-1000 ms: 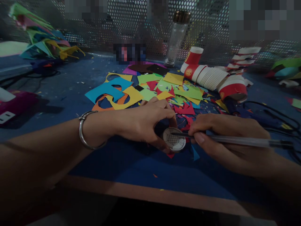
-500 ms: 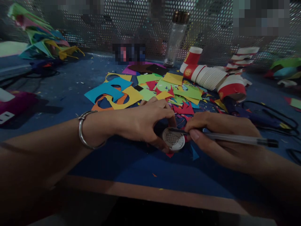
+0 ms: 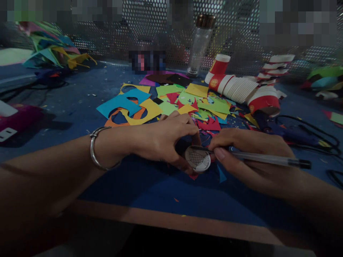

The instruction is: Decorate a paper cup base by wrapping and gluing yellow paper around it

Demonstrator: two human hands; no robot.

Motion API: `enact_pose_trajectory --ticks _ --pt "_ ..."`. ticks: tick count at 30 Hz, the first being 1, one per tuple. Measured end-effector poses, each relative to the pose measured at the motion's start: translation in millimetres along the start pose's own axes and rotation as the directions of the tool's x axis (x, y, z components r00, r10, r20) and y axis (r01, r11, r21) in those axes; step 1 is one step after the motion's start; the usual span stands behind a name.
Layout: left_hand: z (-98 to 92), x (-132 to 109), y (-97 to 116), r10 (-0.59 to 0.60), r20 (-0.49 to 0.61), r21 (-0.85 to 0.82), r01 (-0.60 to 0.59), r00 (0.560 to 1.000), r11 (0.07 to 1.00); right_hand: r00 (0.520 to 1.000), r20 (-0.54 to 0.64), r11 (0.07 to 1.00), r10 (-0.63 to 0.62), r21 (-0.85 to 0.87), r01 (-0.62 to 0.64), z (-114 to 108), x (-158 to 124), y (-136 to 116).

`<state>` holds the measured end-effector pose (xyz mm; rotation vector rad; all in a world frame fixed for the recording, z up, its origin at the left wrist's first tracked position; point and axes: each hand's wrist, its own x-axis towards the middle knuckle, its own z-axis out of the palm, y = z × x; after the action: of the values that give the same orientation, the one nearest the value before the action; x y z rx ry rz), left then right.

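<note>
My left hand [image 3: 171,141] grips a small round white disc [image 3: 199,162] by its edge, thumb at the near side and fingers curled behind. Dark crossed lines, like a net inside a curve, are drawn on the disc's face. In my right hand [image 3: 249,160] a clear-barrelled pen [image 3: 268,157] with a black end is pinched between thumb and fingers. The pen's front end lies over the upper right of the disc; its exact contact is hard to make out. Red and blue paper scraps [image 3: 222,175] lie just beneath the disc.
Coloured paper offcuts [image 3: 150,110] are heaped beyond my hands. Behind them stands a clear bottle [image 3: 198,50] against a perforated metal panel [image 3: 152,28]. Joined paper cups [image 3: 235,87] lie back right, near a glue gun [image 3: 292,134] and cables. A purple box [image 3: 21,119] sits at left.
The pen and my right hand have shifted slightly left, its black end most visibly. My left hand and the disc stay nearly where they were.
</note>
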<state>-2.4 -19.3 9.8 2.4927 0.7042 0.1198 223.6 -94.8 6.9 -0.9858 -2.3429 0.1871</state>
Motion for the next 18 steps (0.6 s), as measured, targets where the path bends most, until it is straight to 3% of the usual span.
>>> enact_pose_trajectory --ticks 7,11,18 --pt "0.1 0.0 -0.5 0.004 -0.002 -0.021 -0.004 1.000 1.000 1.000 0.018 1.000 -0.018 0.012 0.018 -5.2 1.7 -1.1" --pt "0.4 0.2 -0.6 0.007 -0.006 -0.035 -0.007 1.000 0.999 0.995 0.091 0.999 -0.032 -0.030 0.035 -12.1 5.4 -6.9" --pt "0.0 -0.3 0.0 -0.002 0.005 -0.030 0.002 1.000 1.000 0.997 0.066 0.999 -0.034 -0.023 0.036 -13.3 5.3 -9.6"
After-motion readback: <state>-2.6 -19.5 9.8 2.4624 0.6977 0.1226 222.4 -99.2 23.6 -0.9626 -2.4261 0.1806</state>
